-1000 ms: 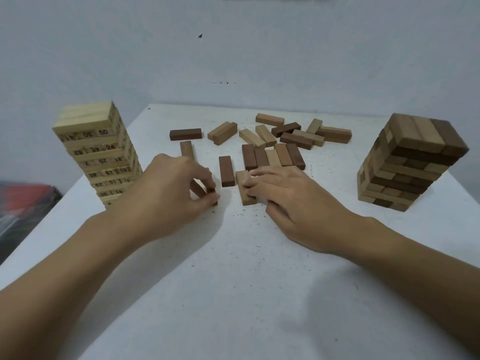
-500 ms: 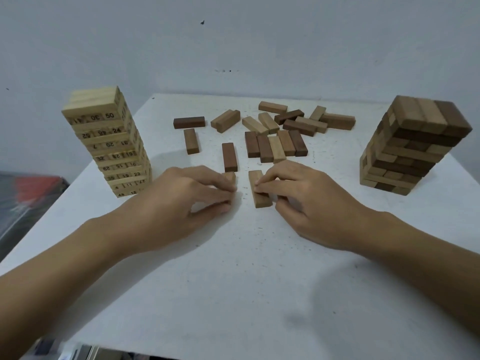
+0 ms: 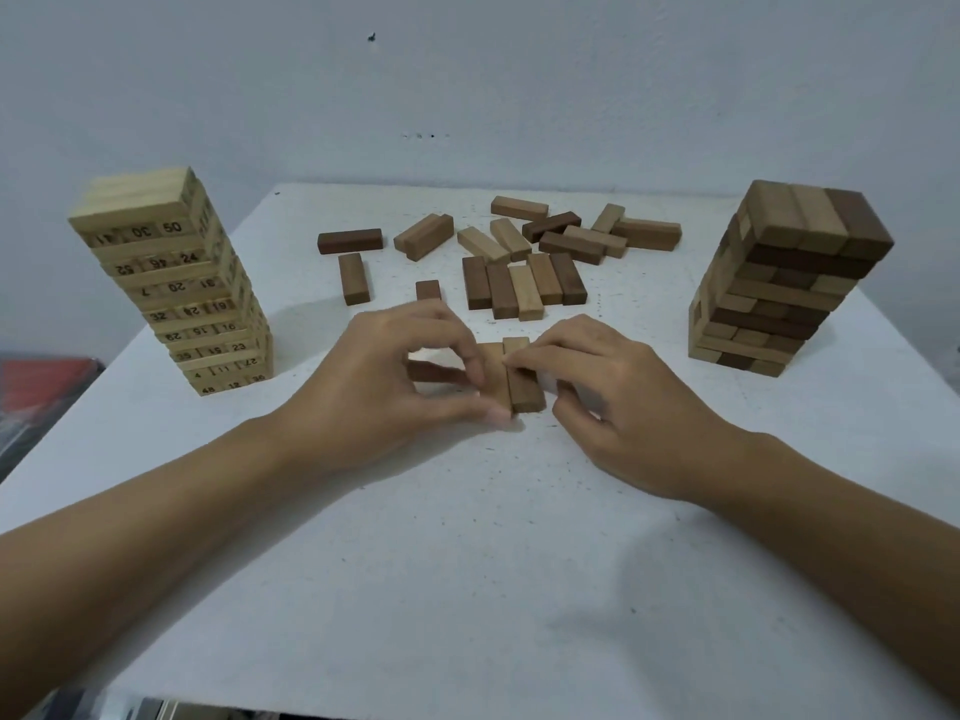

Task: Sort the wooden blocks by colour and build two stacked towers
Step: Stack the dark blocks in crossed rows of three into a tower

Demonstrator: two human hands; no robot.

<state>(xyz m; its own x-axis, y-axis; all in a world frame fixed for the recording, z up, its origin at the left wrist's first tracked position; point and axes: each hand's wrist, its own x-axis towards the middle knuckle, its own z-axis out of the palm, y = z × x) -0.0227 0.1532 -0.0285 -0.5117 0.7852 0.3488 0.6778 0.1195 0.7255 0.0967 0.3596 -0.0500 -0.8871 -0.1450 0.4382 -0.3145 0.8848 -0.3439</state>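
Two blocks, apart half a second ago, now lie side by side at mid-frame.
A person's left hand [image 3: 395,376] pinches the tan block [image 3: 492,374]; the right hand [image 3: 613,397] grips the darker block [image 3: 525,389] touching it on the table [image 3: 467,563]. The pale numbered tower [image 3: 171,283] stands at left, the brown tower [image 3: 789,272] at right, with loose blocks [image 3: 519,262] above centre.

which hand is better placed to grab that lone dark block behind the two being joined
Left, probably. The lone dark block lies just beyond the left hand, which pinches the tan block; the right hand, pinching the brown block, sits farther aside.
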